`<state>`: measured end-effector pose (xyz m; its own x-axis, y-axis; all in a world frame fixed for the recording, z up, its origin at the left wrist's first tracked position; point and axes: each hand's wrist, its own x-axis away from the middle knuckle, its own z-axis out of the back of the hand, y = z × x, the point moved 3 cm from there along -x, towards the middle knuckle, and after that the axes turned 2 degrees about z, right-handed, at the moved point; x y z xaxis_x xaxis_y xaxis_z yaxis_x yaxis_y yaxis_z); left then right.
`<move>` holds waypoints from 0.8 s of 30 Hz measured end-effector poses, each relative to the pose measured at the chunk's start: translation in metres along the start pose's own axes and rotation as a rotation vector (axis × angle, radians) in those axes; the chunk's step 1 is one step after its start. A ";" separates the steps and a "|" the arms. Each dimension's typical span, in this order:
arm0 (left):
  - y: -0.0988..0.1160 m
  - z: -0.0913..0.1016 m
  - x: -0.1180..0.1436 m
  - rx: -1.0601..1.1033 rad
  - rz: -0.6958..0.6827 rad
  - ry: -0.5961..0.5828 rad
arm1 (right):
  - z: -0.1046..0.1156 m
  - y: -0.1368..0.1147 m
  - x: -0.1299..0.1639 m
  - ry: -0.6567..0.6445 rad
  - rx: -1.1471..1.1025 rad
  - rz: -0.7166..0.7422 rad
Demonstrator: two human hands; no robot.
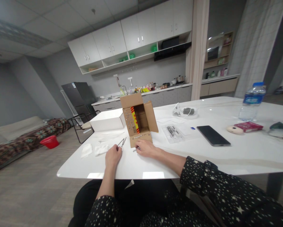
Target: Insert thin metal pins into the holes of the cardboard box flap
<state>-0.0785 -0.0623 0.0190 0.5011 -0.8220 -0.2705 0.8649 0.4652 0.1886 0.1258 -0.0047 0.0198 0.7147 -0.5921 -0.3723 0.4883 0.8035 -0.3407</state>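
Note:
My left hand (113, 154) rests on the white table with its fingers closed. From them stick two thin dark prongs in a V, which look like tweezers (123, 142). My right hand (144, 148) lies at the front flap of an open cardboard box (130, 121), fingers curled down. A short metal rod end (134, 150) shows at its fingertips; the rest is hidden by the hand. The box stands on the table, its opening towards me, with yellow-and-red tape along one edge. Rows of tiny pieces dot its left panel and front flap (141, 138).
White tissues (86, 150) lie left, before a white box (107, 120). Rightwards are a clear plastic case (173, 133) with small metal parts, a phone (213, 135), a white cabled device (190, 113), a pink packet (250, 126) and a water bottle (251, 102).

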 end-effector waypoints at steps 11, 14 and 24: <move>0.000 0.001 -0.001 -0.008 -0.004 -0.013 | 0.002 0.006 -0.003 0.021 -0.131 -0.049; 0.002 0.002 0.000 -0.008 -0.001 -0.016 | 0.002 0.007 -0.004 0.042 -0.130 -0.039; 0.002 0.003 0.001 -0.008 -0.003 -0.016 | 0.002 0.013 -0.008 0.130 -0.065 -0.021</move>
<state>-0.0765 -0.0630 0.0215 0.4981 -0.8284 -0.2563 0.8666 0.4652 0.1805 0.1275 0.0103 0.0204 0.6319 -0.6151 -0.4716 0.4659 0.7877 -0.4032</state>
